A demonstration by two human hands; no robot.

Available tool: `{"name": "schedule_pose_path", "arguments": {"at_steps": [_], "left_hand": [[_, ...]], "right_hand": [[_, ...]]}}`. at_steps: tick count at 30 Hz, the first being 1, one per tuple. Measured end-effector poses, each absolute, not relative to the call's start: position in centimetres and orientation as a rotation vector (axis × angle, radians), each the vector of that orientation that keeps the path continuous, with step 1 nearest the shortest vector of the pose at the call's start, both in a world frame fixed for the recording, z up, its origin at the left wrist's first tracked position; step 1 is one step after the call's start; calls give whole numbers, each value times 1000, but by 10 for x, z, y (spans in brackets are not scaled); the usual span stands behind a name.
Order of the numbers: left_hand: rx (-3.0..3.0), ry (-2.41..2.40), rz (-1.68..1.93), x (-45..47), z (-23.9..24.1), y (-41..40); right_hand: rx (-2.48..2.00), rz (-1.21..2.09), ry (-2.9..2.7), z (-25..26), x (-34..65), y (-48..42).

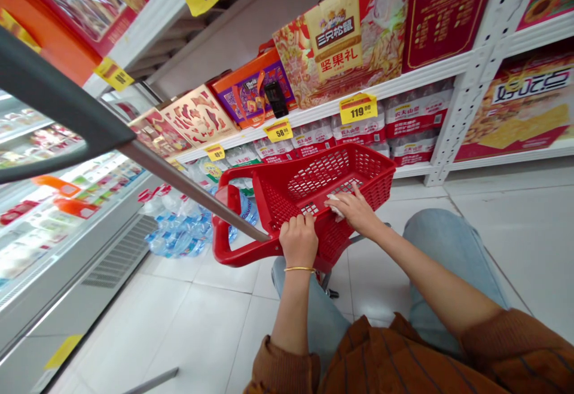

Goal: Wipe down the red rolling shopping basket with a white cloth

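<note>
A red plastic shopping basket cart (287, 174) stands right in front of my knees, its perforated basket tilted in my view. My left hand (298, 240) is closed over the near rim, close to where a grey metal pole (192, 185) meets the red frame. Farther along the same rim, my right hand (354, 207) presses a crumpled white cloth or tissue (335, 202) against the edge. Its fingers reach over into the basket. Through the holes in the basket floor, pale floor tile shows.
Shelves with boxed gifts (341, 35) and yellow price tags (359, 108) run behind the cart. Packs of bottled water (412, 122) fill the bottom shelf, and more bottles (179, 232) stand on the floor. A refrigerated case (112, 262) lines the left side. A dark cart handle (67, 95) crosses the upper left.
</note>
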State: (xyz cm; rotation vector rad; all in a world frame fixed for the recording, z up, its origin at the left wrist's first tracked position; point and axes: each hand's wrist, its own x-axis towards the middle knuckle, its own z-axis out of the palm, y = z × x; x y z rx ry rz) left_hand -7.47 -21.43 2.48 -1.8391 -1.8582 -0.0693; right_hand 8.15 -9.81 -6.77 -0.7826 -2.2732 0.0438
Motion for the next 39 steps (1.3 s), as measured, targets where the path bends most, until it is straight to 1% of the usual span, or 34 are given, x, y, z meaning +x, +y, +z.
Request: {"name": "schedule_pose_path", "arguments": {"at_steps": [4, 10, 18, 23, 30, 35, 39], "left_hand": [[-1839, -1860, -75, -75, 25, -214], [-1804, -1841, -63, -75, 24, -213], [-1784, -1859, -65, -72, 26, -213], [-1785, -1848, -65, -73, 26, -214], [-1778, -1804, -61, -77, 25, -214], [-1757, -1814, -34, -75, 25, -212], [-1759, -1819, 44, -70, 29, -209]], "right_hand": [[-852, 53, -2259, -72, 95, -89], [-872, 167, -2205, -74, 107, -78], [-707, 210, -2198, -49, 67, -110], [-751, 150, -2205, -43, 54, -123], [-815, 131, -2192, -66, 80, -99], [-853, 238, -2044, -89, 88, -81], [-819, 280, -1936, -94, 82, -75]]}}
